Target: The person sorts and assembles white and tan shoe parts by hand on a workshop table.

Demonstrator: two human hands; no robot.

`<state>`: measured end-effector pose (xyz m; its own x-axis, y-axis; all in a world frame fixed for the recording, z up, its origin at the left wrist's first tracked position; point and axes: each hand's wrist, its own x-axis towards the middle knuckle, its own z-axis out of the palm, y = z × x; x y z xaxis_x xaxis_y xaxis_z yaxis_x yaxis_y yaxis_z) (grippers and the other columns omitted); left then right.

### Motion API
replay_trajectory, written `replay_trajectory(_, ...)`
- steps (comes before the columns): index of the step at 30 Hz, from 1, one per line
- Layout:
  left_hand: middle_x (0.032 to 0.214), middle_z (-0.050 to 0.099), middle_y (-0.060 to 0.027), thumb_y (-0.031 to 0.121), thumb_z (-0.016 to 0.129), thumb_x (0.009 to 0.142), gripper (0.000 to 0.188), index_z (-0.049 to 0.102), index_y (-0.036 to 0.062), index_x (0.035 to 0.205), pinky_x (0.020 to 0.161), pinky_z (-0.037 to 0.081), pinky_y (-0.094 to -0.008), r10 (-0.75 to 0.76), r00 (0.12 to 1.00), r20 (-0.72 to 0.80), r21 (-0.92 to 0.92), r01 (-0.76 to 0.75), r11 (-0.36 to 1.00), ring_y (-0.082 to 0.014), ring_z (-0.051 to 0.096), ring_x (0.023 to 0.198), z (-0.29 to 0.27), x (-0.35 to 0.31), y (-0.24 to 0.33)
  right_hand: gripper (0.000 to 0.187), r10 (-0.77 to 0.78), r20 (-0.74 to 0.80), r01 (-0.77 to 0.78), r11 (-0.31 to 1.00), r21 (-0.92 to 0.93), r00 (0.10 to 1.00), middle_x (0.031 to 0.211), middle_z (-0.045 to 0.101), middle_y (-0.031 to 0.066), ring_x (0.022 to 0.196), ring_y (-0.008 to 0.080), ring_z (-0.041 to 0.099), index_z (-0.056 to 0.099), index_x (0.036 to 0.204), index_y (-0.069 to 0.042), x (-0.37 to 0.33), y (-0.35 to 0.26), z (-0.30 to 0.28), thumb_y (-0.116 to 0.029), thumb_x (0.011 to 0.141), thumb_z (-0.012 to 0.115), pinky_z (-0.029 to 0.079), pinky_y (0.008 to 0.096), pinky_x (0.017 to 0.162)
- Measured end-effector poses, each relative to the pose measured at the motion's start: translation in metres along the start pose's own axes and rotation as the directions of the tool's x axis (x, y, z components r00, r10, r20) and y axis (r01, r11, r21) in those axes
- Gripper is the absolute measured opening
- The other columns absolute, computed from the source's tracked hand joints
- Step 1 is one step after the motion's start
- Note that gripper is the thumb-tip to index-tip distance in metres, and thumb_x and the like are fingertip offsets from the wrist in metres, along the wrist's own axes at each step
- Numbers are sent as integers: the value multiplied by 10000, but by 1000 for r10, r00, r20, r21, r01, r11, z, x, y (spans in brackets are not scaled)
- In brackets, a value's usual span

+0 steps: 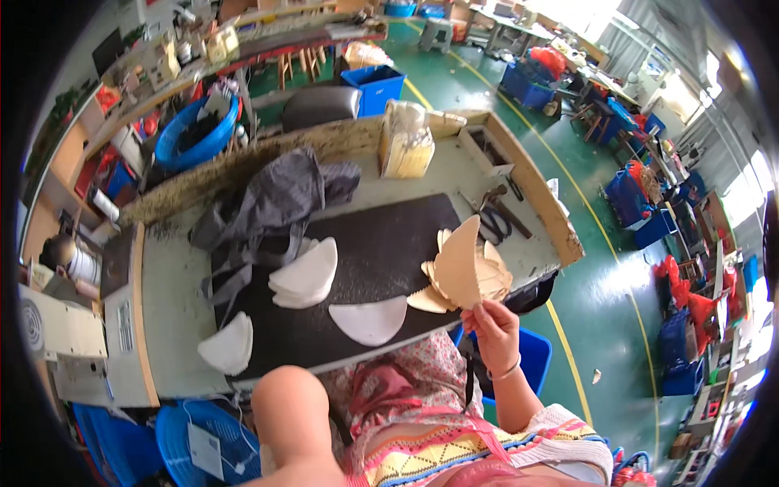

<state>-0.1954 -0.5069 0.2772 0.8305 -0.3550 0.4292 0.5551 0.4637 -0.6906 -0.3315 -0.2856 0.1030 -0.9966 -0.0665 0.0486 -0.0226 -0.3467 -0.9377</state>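
Observation:
My right hand [493, 329] pinches a tan, fan-shaped piece [461, 264] by its lower tip and holds it upright. Behind it, a pile of similar tan pieces [492, 274] lies on the right of the black mat [381, 231]. A white half-round piece [369, 320] lies by itself near the mat's front edge, left of my right hand. Farther left is a stack of white half-round pieces [304, 274]. Another small white stack [227, 344] sits at the mat's left corner. My bent left arm [292, 406] shows at the lower edge; its hand is out of view.
A crumpled dark grey cloth bag [280, 195] covers the mat's back left. At the back stands a yellowish block-like container [407, 142]. Scissors [495, 213] lie right of the mat. A raised wooden rim [540, 183] borders the bench. A blue bin [531, 361] stands below my right arm.

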Motion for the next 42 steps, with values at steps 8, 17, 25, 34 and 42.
replay_trajectory(8,940,627,-150,87,701,734,259,587,2,951,722,491,-323,-866,-421,272,720,686,-107,-277,619,837,-45,-120,64,157,69,117,-82,991,108,991,611,466,-22,536,43,379,530,749,-11,2,3,0,-87,887,533,293,199,496)
replay_trajectory(17,948,615,-155,91,677,749,243,587,-11,951,697,506,-339,-800,-469,373,760,649,-26,-252,623,838,-80,-141,73,135,-25,477,212,915,-343,879,576,491,16,519,67,418,498,698,-12,-10,-17,35,-19,799,586,329,220,475)
replay_trajectory(25,910,651,-141,-1,739,653,256,627,-10,884,693,528,-285,-764,-594,253,648,690,-323,-219,649,808,-99,-135,81,94,12,594,182,947,-266,804,644,567,59,551,131,526,565,731,-2,-14,7,46,-49,805,598,404,251,505)
replay_trajectory(34,933,642,-171,-53,716,654,172,665,-18,815,717,521,-282,-724,-651,229,578,689,-437,-199,637,824,-108,-139,86,125,87,591,78,965,-249,802,583,553,30,522,75,513,559,714,-10,-16,1,49,-65,822,591,382,228,465)
replay_trajectory(42,1024,576,-173,-49,578,774,76,584,16,812,858,453,-396,-712,-684,160,306,720,-623,-299,553,1023,-109,-137,107,131,-26,706,184,972,-148,708,661,538,33,640,121,521,541,718,-18,-16,5,41,-57,787,644,402,262,565)
